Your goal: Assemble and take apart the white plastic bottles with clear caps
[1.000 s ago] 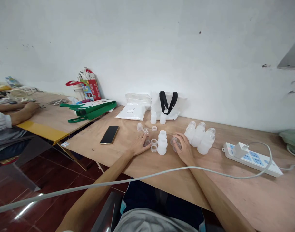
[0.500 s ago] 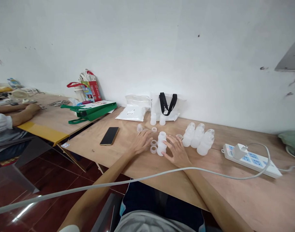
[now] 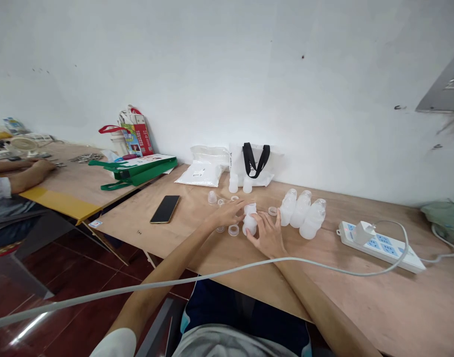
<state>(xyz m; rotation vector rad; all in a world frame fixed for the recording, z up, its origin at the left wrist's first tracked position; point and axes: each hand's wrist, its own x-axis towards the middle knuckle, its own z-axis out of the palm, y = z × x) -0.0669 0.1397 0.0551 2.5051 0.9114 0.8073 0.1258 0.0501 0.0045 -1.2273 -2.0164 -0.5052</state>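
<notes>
A small white plastic bottle (image 3: 249, 224) stands on the wooden table (image 3: 219, 258) in front of me. My right hand (image 3: 268, 234) is wrapped round its right side and holds it. My left hand (image 3: 227, 213) reaches in from the left. Its fingertips are pinched together at the bottle's top, and what they hold is hidden. Clear plastic rings (image 3: 233, 229) lie on the table just left of the bottle, and another ring (image 3: 273, 210) lies behind my right hand. Three larger white bottles (image 3: 304, 213) lie side by side to the right.
Two small bottles (image 3: 240, 184) stand before a white bag with black handles (image 3: 254, 162). A black phone (image 3: 165, 209) lies left and a power strip (image 3: 377, 244) right, its white cable (image 3: 212, 275) crossing my arms. A green bag (image 3: 139, 168) and another person's arm (image 3: 24, 176) are on the left table.
My right hand left the small clear part near the three bottles and closed on the standing bottle. My left hand moved right from the rings to the bottle's top.
</notes>
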